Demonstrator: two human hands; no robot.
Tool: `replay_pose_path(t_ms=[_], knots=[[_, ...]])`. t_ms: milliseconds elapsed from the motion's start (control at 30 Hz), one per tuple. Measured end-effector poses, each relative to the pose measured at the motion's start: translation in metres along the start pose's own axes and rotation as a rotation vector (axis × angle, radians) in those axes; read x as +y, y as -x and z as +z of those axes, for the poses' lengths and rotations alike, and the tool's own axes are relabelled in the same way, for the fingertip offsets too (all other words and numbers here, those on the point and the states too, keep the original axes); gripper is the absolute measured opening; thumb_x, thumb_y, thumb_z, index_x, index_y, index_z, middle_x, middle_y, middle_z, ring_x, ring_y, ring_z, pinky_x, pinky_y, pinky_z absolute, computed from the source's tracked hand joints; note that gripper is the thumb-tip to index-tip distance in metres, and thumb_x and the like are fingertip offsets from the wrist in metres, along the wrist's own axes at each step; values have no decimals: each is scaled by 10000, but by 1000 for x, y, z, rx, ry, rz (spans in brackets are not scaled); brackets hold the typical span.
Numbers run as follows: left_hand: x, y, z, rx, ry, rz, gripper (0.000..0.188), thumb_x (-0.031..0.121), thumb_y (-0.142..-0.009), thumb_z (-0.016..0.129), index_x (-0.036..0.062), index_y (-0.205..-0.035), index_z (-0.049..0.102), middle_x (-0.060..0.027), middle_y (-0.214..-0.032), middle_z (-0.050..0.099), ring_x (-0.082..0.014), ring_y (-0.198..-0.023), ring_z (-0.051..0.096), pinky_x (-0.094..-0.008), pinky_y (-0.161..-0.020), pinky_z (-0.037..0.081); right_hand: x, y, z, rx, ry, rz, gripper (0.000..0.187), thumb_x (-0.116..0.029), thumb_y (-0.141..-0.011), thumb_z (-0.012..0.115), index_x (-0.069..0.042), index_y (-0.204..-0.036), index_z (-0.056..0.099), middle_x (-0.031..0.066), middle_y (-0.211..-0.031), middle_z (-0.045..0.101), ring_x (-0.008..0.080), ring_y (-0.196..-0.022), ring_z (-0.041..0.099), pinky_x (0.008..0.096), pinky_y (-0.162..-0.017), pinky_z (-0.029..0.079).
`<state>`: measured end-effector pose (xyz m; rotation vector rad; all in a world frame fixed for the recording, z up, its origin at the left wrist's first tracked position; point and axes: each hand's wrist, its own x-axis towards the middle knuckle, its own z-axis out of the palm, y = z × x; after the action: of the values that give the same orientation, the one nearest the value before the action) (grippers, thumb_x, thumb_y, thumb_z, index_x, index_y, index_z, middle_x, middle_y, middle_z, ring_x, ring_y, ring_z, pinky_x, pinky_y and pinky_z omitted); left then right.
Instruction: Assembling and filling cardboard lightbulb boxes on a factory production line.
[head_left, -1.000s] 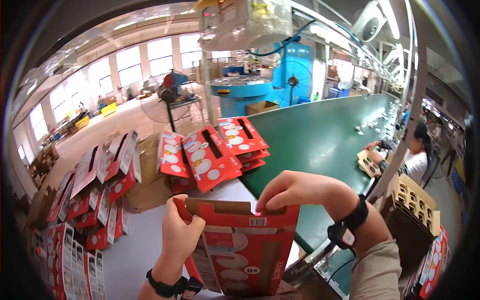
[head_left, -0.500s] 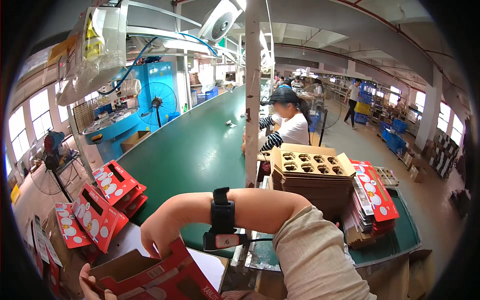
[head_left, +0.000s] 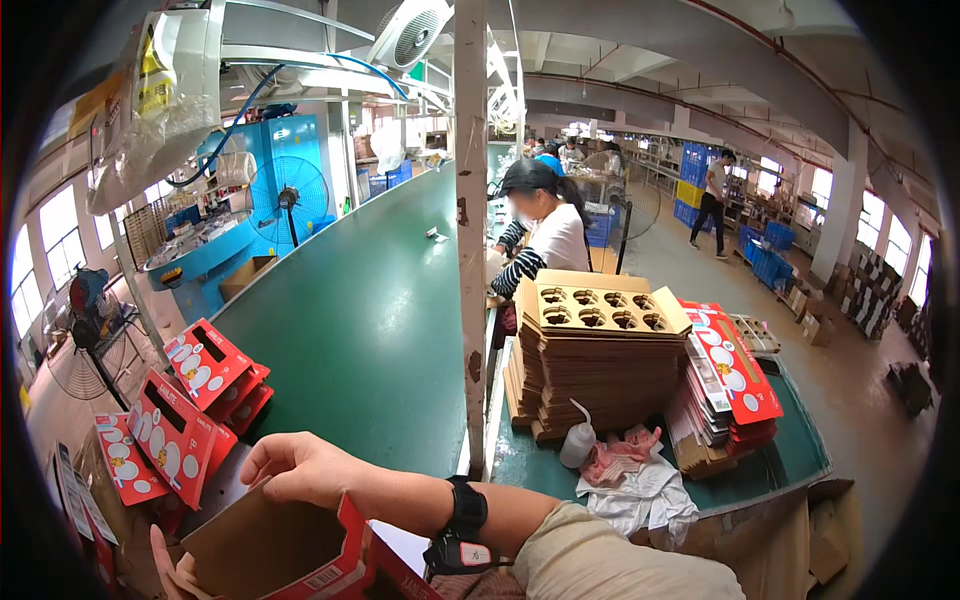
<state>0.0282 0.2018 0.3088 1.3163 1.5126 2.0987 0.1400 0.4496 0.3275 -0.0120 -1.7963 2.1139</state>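
A red printed cardboard box [head_left: 345, 560] stands open at the lower left, its plain brown inside facing up. My right hand [head_left: 305, 470] reaches across from the right, with bent fingers on the box's far upper edge; a black band with a small device is strapped to that wrist. My left hand [head_left: 175, 572] is at the box's left side, fingers against the cardboard, partly cut off by the picture's lower edge. Beyond the box, several red cartons [head_left: 180, 435] lie piled at the left, nearest my left hand.
A green conveyor belt [head_left: 350, 320] runs away behind a metal post [head_left: 471, 250]. On the right bench are stacked brown inserts with holes [head_left: 600, 350], flat red cartons [head_left: 735, 370], a white squeeze bottle [head_left: 578, 445] and cloths [head_left: 640, 480]. A co-worker [head_left: 550, 225] sits beyond.
My right hand has come up out of the box to its far upper edge, and the forearm has lowered, uncovering the bottle and cloths. The view has shifted slightly right.
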Motion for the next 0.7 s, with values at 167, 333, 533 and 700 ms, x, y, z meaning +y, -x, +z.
replay_pose_path(t_ms=[167,333,533,700], knots=[[-28,-14,17,207,275,35,676,31,-820,555,4,-1463,349,-146,-1257,541,-225,-1147,545,-343,-1008,430,7,-15,-1,155,98,59,234,-40,-761,567,-20,-984,637,38,-892,621,125,-825,583,266,-717,474],[0,11,33,81,-377,100,644,183,-950,642,15,-1484,324,-109,-1237,516,-247,-1127,506,-341,-1004,396,14,-27,-1,185,-18,36,207,-118,-864,584,-29,-1050,611,53,-942,643,119,-827,601,274,-741,496],[5,-6,34,240,-229,-112,455,10,-948,572,10,-1379,423,-89,-1206,505,-194,-1107,506,-320,-1000,406,28,4,-14,155,-507,-16,402,-406,-1023,458,-121,-1302,503,85,-1253,579,165,-991,613,339,-927,493],[4,-7,30,246,-182,-149,428,-1,-953,546,2,-1364,428,-98,-1236,497,-194,-1134,509,-306,-1012,412,32,44,-13,-16,-599,-176,688,-555,-1026,310,-107,-1542,233,166,-1442,439,278,-1310,453,426,-1074,399]])
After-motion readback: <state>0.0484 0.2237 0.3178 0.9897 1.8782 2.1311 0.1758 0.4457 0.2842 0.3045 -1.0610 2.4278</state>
